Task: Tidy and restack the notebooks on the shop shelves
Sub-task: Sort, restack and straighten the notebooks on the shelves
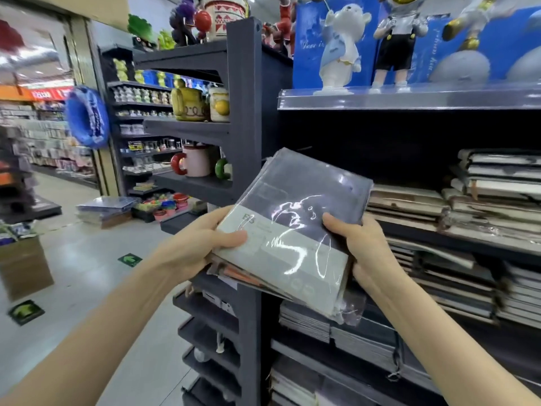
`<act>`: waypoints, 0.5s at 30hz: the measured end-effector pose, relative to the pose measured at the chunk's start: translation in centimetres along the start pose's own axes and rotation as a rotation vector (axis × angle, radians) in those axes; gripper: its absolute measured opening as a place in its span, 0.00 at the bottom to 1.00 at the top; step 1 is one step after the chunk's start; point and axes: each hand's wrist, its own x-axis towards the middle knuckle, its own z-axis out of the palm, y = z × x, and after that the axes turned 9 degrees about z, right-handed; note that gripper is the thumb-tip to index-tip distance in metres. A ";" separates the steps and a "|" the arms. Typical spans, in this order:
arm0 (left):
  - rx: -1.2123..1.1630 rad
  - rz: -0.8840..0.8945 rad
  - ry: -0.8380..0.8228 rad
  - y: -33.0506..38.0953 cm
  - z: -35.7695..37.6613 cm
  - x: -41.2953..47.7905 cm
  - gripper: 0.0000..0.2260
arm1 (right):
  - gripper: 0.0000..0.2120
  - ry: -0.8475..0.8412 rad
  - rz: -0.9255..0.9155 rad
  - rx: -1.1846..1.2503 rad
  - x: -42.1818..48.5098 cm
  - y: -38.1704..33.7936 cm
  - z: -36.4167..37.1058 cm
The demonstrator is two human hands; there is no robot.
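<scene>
Two-handed hold on one stack of wrapped notebooks (292,212), head view. Held tilted in the air before the dark shelving, far corner toward the bare left part of the middle shelf (456,243), apart from it. Left grip (202,241): closed round the stack's near-left edge, thumb on the pale band of the top cover, fingers underneath. Right grip (361,250): closed round the right edge, thumb on the glossy film, fingers hidden below. Top cover dark grey above, pale below, glare across the wrap; an orange edge lower in the stack. Further right on the middle shelf: flat piles of notebooks (409,202), uneven. More piles (453,288) on the shelf beneath. Above: figurines (341,51) on the top shelf. Left end unit: mugs (193,165).
</scene>
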 end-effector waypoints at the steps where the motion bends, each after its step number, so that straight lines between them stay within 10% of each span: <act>1: 0.044 0.022 -0.031 -0.5 -0.5 0.3 0.19 | 0.20 0.025 -0.070 -0.025 0.0 0.0 0.2; 15: -0.018 0.518 0.154 -1.6 1.6 15.6 0.31 | 0.40 0.115 -0.802 -0.428 6.2 -4.9 1.0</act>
